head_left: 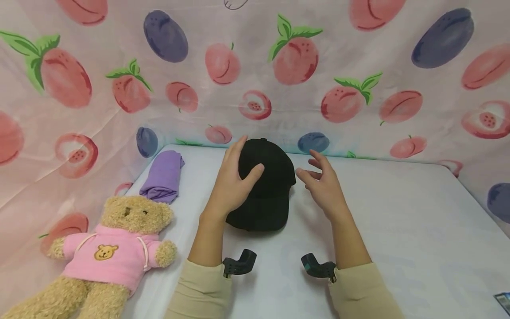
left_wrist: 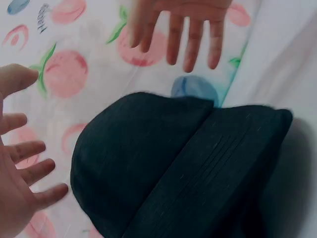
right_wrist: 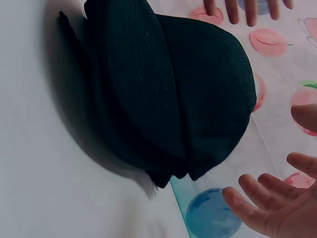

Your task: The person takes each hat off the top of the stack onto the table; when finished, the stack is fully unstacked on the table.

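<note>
"Where does the head view look from?"
"Above and behind the left hand (head_left: pixel 232 184) and right hand (head_left: pixel 323 188), forward and down, far enough back to take in the surface (head_left: pixel 398 230) around them and the fruit-print cloth (head_left: pixel 247 31) beyond."
"And the wrist views?"
"Much nearer, each from its wrist, facing the cap (head_left: pixel 268 195) between the hands. Both are rolled sideways, the surface lying across the cap from that wrist's own hand."
"Shared?"
"Cap, cloth and both hands, in all three."
</note>
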`<state>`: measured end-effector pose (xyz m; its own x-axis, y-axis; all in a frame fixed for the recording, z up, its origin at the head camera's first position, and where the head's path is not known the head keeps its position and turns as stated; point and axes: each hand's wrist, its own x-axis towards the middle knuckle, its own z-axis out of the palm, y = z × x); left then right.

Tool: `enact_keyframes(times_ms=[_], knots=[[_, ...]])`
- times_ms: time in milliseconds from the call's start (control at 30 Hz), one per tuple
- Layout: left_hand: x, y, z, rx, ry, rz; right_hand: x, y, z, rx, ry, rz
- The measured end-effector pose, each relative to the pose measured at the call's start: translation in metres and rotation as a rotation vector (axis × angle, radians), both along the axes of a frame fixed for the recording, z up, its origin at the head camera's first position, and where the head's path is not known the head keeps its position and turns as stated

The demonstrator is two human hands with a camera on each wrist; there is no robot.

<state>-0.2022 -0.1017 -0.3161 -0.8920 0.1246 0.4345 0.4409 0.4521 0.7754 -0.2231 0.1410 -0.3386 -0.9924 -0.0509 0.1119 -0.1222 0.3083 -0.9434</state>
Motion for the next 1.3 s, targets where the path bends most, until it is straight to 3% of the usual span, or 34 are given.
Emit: enact_keyframes(times_ms=[233, 400, 533, 667, 967, 1300], knots=[[-0.007, -0.023, -0.005, 0.034, -0.057, 0.079, -0.006, -0.013, -0.001, -0.045, -0.044, -0.01], [-0.009, -0.032, -0.008, -0.002, -0.213, 0.156, -0.006, -0.017, -0.004, -0.002, -0.098, 0.0], [-0.015, -0.037, -0.017, -0.07, -0.343, 0.216, -0.007, -0.019, -0.008, 0.05, -0.143, 0.013], [-0.02, -0.038, -0.026, -0.128, -0.42, 0.246, -0.01, -0.023, -0.013, 0.087, -0.172, 0.029], [-0.019, -0.036, -0.027, -0.129, -0.435, 0.275, -0.01, -0.029, -0.018, 0.074, -0.169, 0.038], [-0.015, -0.031, -0.022, -0.193, -0.437, 0.342, -0.011, -0.033, -0.02, 0.006, -0.204, 0.041]])
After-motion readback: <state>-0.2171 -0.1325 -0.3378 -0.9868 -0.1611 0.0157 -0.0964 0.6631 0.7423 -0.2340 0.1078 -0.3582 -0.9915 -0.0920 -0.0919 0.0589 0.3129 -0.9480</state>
